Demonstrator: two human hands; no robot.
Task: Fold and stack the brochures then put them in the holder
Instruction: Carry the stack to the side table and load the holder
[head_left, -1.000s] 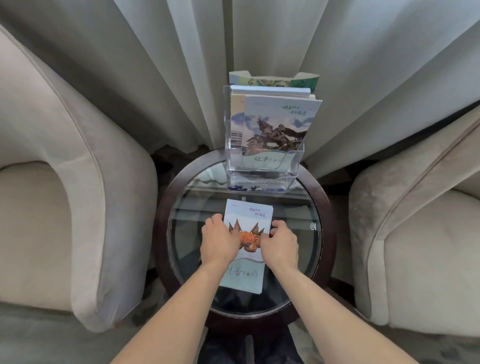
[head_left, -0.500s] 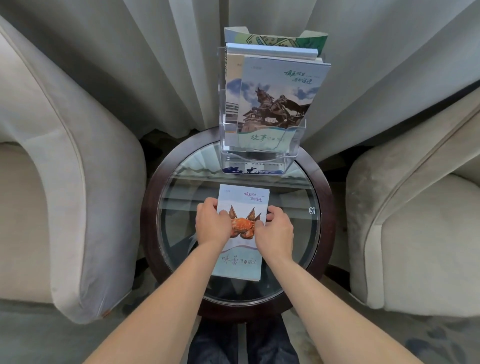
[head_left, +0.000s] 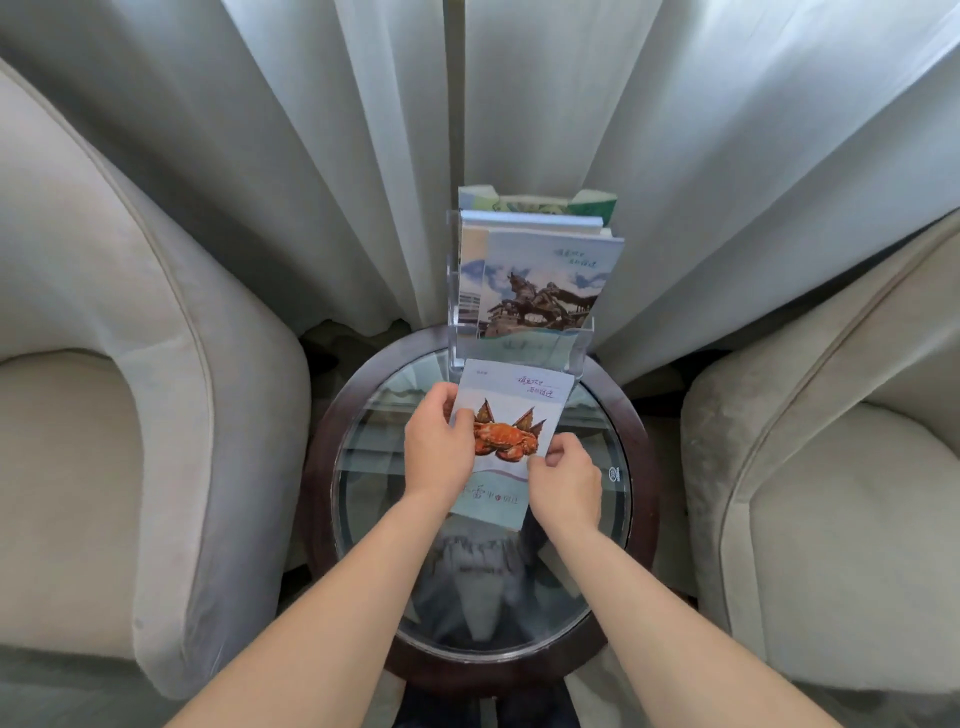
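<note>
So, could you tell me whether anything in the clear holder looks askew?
Yes: in the clear acrylic holder, the front horse-statue brochure sits shifted right, its top corner jutting past the holder's wall, out of line with the stack behind it.

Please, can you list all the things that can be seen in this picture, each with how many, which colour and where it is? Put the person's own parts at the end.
crab brochure: one, pale blue with an orange crab, held above the table just in front of the holder.
holder: one, clear plastic, at the far edge of the table.
brochures in the holder: several, exact count unclear; the front one is blue with a dark statue.
table: one, round glass top with a dark wooden rim, centre.
armchairs: two, beige, one on each side of the table.
curtain: pale grey-white, behind everything.
left hand: grips the brochure's left edge.
right hand: pinches its lower right edge.
</note>
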